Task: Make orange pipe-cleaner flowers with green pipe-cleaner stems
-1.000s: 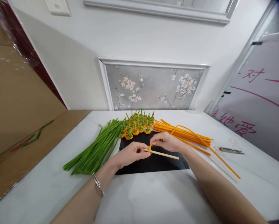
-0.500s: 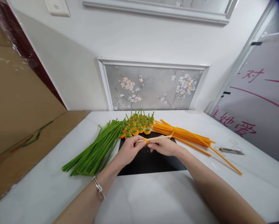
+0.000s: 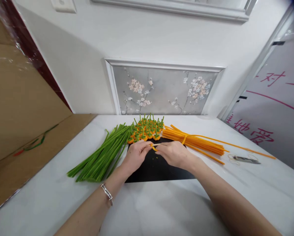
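In the middle of the head view, my left hand [image 3: 137, 153] pinches a thin wooden stick [image 3: 157, 144] by its left part. An orange pipe cleaner [image 3: 153, 148] is bent around the stick between my hands. The fingers of my right hand [image 3: 174, 153] close on this pipe cleaner, and the stick's right part is hidden behind that hand. A long orange strand [image 3: 247, 150] runs out to the right over the bundle; its link to my fingers is hidden. Both hands are above a black mat [image 3: 159, 170].
Behind my hands stand several small orange pieces with green stems [image 3: 147, 127]. Green pipe cleaners [image 3: 102, 157] lie at left, a tied orange bundle [image 3: 201, 142] at right. Beyond the bundle are metal snips [image 3: 246, 159] and thin rings. A cardboard box [image 3: 26, 88] borders the left side.
My right hand has turned over the stick, covering its right part. The orange strand's far end has swung from near the front right to farther back and right. The view has shifted slightly.
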Available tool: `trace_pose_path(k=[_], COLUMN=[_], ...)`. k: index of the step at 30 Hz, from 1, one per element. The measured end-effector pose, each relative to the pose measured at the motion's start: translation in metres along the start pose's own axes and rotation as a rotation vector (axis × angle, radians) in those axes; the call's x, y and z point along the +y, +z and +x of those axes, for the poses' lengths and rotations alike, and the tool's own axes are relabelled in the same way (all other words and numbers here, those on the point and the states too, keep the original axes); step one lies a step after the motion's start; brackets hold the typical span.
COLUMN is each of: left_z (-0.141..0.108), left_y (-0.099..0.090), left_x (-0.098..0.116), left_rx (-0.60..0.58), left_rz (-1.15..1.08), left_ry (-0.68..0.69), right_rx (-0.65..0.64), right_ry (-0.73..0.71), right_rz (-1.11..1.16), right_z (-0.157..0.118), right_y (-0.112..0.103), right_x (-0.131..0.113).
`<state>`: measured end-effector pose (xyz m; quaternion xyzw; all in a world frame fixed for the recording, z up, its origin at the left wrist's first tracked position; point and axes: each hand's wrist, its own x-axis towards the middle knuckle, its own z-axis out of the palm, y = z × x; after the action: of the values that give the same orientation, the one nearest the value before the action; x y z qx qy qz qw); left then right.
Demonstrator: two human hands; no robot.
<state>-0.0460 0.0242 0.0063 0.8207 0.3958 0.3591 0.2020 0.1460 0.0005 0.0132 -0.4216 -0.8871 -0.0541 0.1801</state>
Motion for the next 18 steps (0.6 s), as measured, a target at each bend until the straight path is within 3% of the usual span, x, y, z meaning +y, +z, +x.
trace_pose_path(k=[9,14,18], left_z=[-0.002,-0.004,-0.006], left_y=[0.004,0.005,0.006], left_x=[0.005,0.01,0.015], left_rx=[-0.131,-0.146,-0.15], left_rz=[0.004,-0.034,-0.094], left_ry=[0.063,0.083,0.082], right_rx=[0.289,0.244,0.111], right_ry=[0.076,0.157,0.213], right_rz=[0.281,0.436,0.596], right_z=[0.001,0.001,-0.001], right_y=[-0.003,0.0,-0.004], right_x=[0.014,0.024,0.031])
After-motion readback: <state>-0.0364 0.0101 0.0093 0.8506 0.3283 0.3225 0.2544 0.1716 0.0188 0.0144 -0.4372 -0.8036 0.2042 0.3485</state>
